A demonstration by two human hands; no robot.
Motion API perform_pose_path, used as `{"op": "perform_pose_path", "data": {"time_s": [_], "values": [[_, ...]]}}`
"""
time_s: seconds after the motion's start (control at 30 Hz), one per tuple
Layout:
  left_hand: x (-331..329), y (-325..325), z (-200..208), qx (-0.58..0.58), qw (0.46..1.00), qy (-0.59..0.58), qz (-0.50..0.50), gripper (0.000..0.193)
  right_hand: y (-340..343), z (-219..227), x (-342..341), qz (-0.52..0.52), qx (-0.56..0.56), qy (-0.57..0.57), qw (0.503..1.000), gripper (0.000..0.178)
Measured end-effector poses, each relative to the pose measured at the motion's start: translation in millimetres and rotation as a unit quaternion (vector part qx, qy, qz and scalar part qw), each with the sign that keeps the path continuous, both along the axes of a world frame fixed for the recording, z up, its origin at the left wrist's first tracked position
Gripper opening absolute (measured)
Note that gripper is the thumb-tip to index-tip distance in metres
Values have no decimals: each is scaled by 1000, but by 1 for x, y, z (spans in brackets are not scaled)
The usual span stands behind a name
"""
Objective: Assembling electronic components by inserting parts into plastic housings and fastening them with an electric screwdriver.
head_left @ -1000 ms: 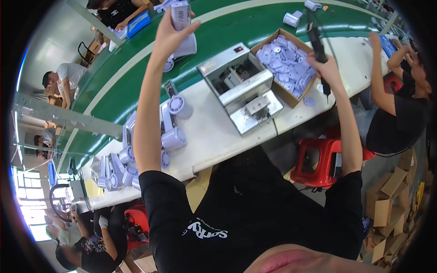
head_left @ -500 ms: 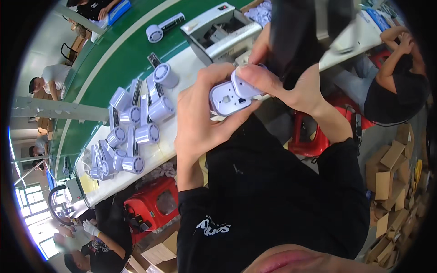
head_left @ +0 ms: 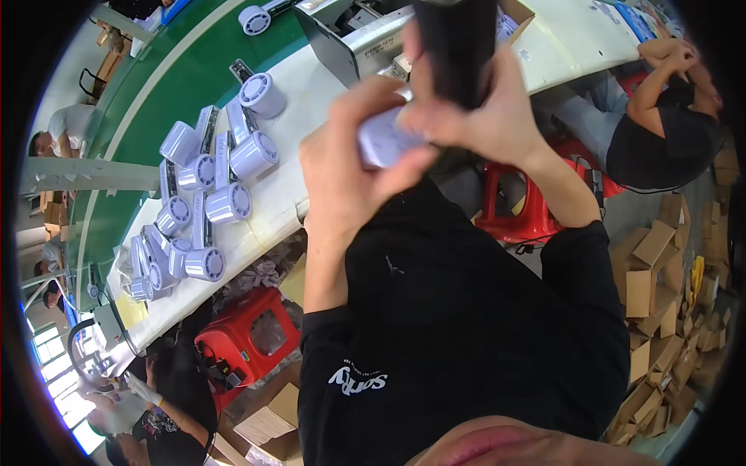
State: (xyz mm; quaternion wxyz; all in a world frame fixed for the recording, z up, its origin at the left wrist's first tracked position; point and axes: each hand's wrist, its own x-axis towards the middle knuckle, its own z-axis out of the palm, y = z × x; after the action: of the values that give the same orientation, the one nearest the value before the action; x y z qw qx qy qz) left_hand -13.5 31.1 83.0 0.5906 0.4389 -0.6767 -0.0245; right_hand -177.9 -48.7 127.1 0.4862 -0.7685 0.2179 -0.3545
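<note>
My left hand (head_left: 342, 159) is closed around a lavender plastic housing (head_left: 385, 140), with the fingers behind it and the thumb along its near edge. Motion blurs the housing, so its details do not show. My right hand (head_left: 493, 116) wraps round a black cylindrical tool (head_left: 457, 50), whose kind I cannot make out. This hand's thumb and fingertips lie against or just beside the housing's right side. The tool hides part of the right hand's fingers, and its working tip is out of sight.
Several lavender vented-head devices (head_left: 229, 203) lie on the white bench (head_left: 272, 198) to the left. A grey metal machine (head_left: 357, 46) stands ahead. Red stools (head_left: 252, 338) flank me. Cardboard boxes (head_left: 649, 287) are piled at right, where a person (head_left: 660, 144) sits.
The black tool has swung left and stands more upright in my right hand. The housing has tilted; its inner face with holes no longer shows clearly. The whole view has shifted slightly.
</note>
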Motion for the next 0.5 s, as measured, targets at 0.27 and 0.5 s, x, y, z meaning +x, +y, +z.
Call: {"op": "perform_pose_path", "data": {"time_s": [0.27, 0.5], "values": [[8, -31, -66, -19, 948, 302, -102, 42, -56, 27, 26, 22, 55, -316, 947, 45], [7, -31, -68, -34, 936, 305, -173, 45, -78, -10, 39, 8, 4, -296, 955, 52]]}}
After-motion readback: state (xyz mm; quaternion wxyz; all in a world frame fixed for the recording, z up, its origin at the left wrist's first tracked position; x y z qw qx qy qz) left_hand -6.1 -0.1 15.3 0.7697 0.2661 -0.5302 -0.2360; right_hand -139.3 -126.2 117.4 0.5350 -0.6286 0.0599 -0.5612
